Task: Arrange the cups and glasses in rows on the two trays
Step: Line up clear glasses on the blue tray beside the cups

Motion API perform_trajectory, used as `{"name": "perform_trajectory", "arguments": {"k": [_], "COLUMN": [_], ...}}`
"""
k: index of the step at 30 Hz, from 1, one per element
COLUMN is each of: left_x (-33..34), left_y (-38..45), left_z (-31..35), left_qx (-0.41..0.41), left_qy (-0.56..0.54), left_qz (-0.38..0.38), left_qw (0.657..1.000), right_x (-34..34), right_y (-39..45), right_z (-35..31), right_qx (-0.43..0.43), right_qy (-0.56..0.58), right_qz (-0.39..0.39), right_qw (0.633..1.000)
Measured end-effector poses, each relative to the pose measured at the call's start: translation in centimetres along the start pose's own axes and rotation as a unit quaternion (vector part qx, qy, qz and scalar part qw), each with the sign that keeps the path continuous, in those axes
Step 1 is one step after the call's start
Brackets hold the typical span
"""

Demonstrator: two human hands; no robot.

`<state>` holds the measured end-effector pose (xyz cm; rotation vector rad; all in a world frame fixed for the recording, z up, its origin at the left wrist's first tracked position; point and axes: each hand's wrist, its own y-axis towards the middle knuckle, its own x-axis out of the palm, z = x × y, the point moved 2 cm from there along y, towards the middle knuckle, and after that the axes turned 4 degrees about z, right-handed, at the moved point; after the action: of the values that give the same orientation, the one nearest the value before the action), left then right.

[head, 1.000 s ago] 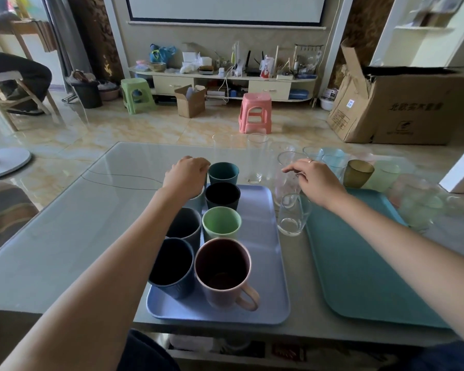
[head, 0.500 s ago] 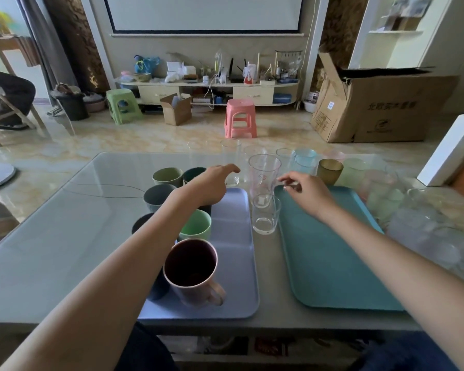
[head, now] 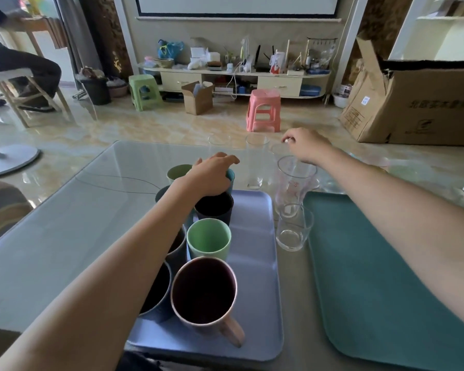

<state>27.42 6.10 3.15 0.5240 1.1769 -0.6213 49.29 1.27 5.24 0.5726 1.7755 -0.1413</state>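
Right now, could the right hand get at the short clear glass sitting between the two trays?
Probably yes: the short glass stands uncovered just below the right hand, which only has to draw back past the taller glass.

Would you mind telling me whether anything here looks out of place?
Two clear drinking glasses stand on the table in the gap between the lilac tray and the teal tray, on neither. The teal tray's visible part holds nothing. Nothing looks spilled or broken.

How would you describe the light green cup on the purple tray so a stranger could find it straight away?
Start at the purple tray on the left of the table. Follow its right-hand row of cups from the near pink mug with a handle. Just behind that mug stands the light green cup, the only pale, bright cup between the dark-lined mug and a black cup.
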Motion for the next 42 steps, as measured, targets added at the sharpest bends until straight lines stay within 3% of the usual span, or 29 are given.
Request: {"name": "perform_trajectory", "arguments": {"k": [5,11,14,17,20,28,34,42], "left_x": [0.4,1.0,1.1,1.1,1.2,1.2,1.1,1.3], "left_y": [1.9,3.6,4.0,4.1,4.2,3.7,3.0,2.0], "left_z": [-1.9,-3.4,-3.9,-4.1,-4.5,-5.5,-5.2,-4.6], "left_qx": [-0.032,-0.061,-0.066,-0.065,-0.064,-0.054,-0.047,-0.011], "left_qy": [-0.018,-0.053,-0.063,-0.064,-0.062,-0.052,-0.043,-0.014], "left_qz": [0.008,0.001,0.007,0.010,0.004,-0.013,-0.018,-0.054], "left_qw": [0.999,0.997,0.996,0.996,0.996,0.997,0.998,0.998], "right_x": [1.8,3.2,2.9,3.0,4.0,5.4,1.1,-0.9], "right_y": [3.1,4.8,5.2,5.6,5.9,5.0,2.5,-1.9], "right_z": [0.1,-0.9,-1.6,-3.0,-3.8,-3.7,-3.8,-5.3], "right_qx": [0.021,0.042,0.005,-0.066,-0.064,-0.065,-0.122,-0.181], "right_qy": [0.003,-0.073,-0.055,-0.090,-0.123,-0.036,0.001,-0.002], "right_qz": [-0.091,-0.058,0.013,-0.005,-0.027,0.025,0.077,-0.004], "right_qw": [0.996,0.995,0.998,0.994,0.990,0.997,0.990,0.983]}}
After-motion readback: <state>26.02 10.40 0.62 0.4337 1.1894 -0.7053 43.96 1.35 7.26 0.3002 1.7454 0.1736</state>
